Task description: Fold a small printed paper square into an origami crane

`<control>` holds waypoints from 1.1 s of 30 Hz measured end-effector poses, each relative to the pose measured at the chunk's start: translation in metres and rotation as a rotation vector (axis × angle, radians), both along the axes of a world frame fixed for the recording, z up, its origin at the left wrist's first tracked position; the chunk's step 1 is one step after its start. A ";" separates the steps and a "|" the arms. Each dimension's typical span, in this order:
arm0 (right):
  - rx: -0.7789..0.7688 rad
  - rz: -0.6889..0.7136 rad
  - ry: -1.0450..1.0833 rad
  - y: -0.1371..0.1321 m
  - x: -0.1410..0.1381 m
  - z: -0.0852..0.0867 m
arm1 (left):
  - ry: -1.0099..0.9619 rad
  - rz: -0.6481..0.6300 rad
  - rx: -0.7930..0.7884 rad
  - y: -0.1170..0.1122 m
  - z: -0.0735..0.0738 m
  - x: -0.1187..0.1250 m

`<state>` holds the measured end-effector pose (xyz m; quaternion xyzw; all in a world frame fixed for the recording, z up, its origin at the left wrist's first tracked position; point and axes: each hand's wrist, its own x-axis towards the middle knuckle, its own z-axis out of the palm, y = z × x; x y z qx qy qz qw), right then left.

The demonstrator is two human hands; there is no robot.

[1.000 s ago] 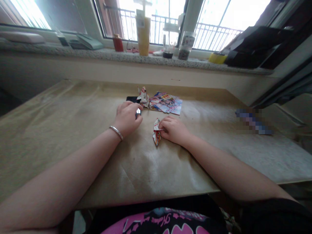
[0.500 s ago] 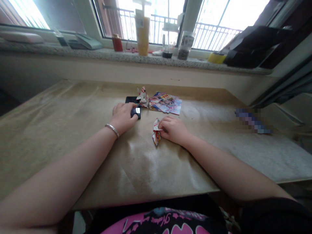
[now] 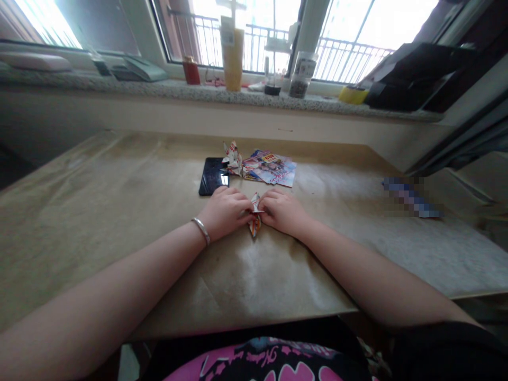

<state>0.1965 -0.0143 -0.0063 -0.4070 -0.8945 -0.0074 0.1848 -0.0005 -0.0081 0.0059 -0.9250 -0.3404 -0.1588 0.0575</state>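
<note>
A small folded paper piece [image 3: 254,218], printed in red, white and blue, lies on the tan paper-covered table [image 3: 119,211]. My left hand [image 3: 225,211], with a silver bracelet on the wrist, has its fingers curled and pinches the piece from the left. My right hand [image 3: 282,210] is curled too and grips it from the right. Just beyond my left hand a black phone [image 3: 211,176] lies flat. Behind the phone sit a finished folded paper figure [image 3: 233,156] and a stack of printed paper sheets [image 3: 272,168].
A stone windowsill [image 3: 198,92] runs along the back with a tall yellow bottle [image 3: 232,50], a red container [image 3: 191,71], a jar [image 3: 300,74] and a black bag [image 3: 416,76]. A blurred object [image 3: 410,197] lies at the table's right.
My left hand has left the phone and come back right to the folded paper piece, now gripping it. The phone lies uncovered. My right hand has stayed on the piece.
</note>
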 end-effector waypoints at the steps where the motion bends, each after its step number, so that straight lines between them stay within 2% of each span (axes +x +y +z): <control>1: -0.004 0.003 0.002 0.000 0.000 0.000 | -0.001 0.000 0.023 0.001 -0.001 0.001; 5: -0.010 0.004 -0.007 -0.001 -0.001 0.001 | -0.007 0.014 0.073 0.002 -0.003 0.004; 12: -0.104 0.013 0.131 0.004 0.000 -0.003 | -0.080 0.104 -0.091 0.006 -0.005 0.007; 18: -0.145 -0.053 0.231 0.010 0.000 -0.008 | -0.101 0.153 -0.160 0.008 -0.006 0.008; 24: -0.180 -0.122 0.238 0.010 -0.003 -0.005 | -0.119 0.202 -0.195 0.008 -0.005 0.010; 33: -0.169 -0.175 0.269 0.011 -0.003 -0.010 | -0.174 0.308 -0.297 0.015 -0.008 0.012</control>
